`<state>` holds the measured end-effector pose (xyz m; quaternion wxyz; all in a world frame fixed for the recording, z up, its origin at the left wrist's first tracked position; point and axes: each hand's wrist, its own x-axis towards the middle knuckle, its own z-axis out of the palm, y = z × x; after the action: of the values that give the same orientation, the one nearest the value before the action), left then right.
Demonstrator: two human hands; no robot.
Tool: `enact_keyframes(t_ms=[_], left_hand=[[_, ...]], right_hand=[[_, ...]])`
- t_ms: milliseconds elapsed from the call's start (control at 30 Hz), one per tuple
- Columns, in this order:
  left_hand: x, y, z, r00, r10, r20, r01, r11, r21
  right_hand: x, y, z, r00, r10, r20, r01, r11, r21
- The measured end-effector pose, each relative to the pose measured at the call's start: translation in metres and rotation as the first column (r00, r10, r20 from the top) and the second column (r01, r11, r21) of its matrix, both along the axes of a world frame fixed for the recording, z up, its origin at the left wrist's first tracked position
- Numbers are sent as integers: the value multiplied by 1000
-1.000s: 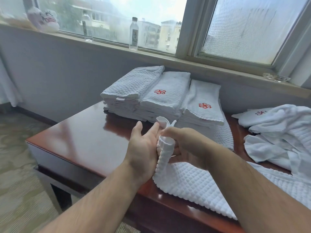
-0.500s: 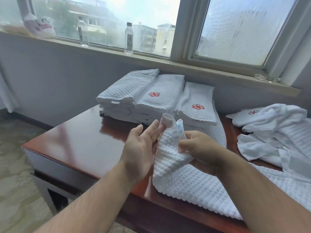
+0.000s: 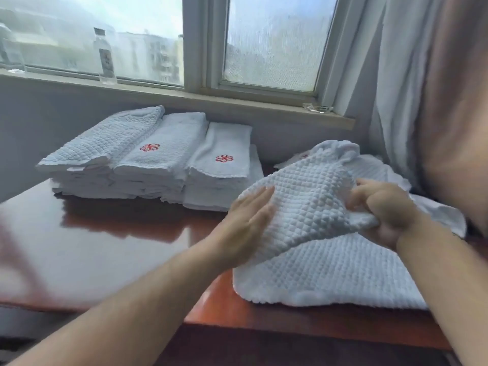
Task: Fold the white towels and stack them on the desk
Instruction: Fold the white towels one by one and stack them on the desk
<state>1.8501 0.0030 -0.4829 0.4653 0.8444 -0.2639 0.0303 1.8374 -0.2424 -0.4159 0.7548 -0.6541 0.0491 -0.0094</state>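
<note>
A white waffle-weave towel (image 3: 311, 207) lies on the right part of the reddish wooden desk (image 3: 111, 247), one end lifted and drawn over the rest. My right hand (image 3: 383, 210) grips that lifted end with curled fingers. My left hand (image 3: 245, 223) lies flat against the towel's left side with straight fingers. Behind them, folded white towels (image 3: 148, 159) stand in three stacks side by side, two bearing a red flower emblem. More loose white towels (image 3: 438, 215) lie behind my right hand, mostly hidden.
A windowsill (image 3: 211, 101) runs behind the desk with a plastic water bottle (image 3: 105, 59) on it. A curtain (image 3: 422, 88) hangs at the right. The desk's front edge is close to me, and bare polished wood spreads to the left.
My right hand has pulled the towel's end to the right and spread it over the lower layer. My left hand went from beside the bunched end to flat on the fold. The view has swung right.
</note>
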Motion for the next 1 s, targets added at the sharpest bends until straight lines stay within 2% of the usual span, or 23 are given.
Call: enact_keyframes(t_ms=[133, 200, 267, 300, 367, 400, 467, 500, 633, 733, 800, 867, 933, 1000], left_hand=[[-1, -64, 7, 990, -90, 113, 76, 989, 128], [2, -86, 2, 979, -112, 172, 73, 974, 217], [7, -100, -7, 980, -99, 173, 36, 940, 338], [8, -104, -12, 984, -95, 154, 26, 917, 398], [8, -111, -22, 986, -104, 129, 27, 868, 495], [8, -114, -26, 985, -111, 130, 26, 850, 526], [8, -117, -30, 985, -107, 136, 16, 840, 543], [8, -118, -29, 985, -101, 137, 12, 844, 537], [9, -122, -23, 983, -107, 151, 8, 840, 542], [7, -132, -19, 979, -134, 153, 26, 827, 561], [7, -143, -20, 976, -156, 150, 36, 801, 598], [6, -154, -25, 973, -184, 136, 52, 760, 648], [4, -163, -33, 966, -221, 137, 63, 709, 702], [1, -169, -42, 955, -245, 170, 38, 667, 744]], right_hand=[[-27, -86, -3, 982, -185, -28, 186, 982, 39], [-34, -125, -14, 949, -310, -59, 311, 950, 5], [-38, -160, -31, 885, -449, -121, 428, 888, -166], [-41, -171, -39, 866, -474, -159, 421, 863, -278], [-40, -184, -56, 860, -458, -225, 295, 806, -513], [-40, -185, -62, 865, -453, -218, 230, 742, -630], [-37, -183, -70, 868, -478, -135, 212, 602, -770], [-35, -185, -73, 870, -482, -100, 231, 580, -782], [-33, -194, -59, 871, -490, 30, 392, 657, -643], [-38, -215, -43, 821, -553, 144, 518, 615, -594], [-42, -231, -39, 794, -577, 189, 537, 522, -662], [-45, -247, -41, 791, -584, 180, 454, 365, -813], [-48, -254, -52, 790, -607, 88, 241, 174, -955], [-49, -254, -67, 751, -660, -15, 16, 41, -999]])
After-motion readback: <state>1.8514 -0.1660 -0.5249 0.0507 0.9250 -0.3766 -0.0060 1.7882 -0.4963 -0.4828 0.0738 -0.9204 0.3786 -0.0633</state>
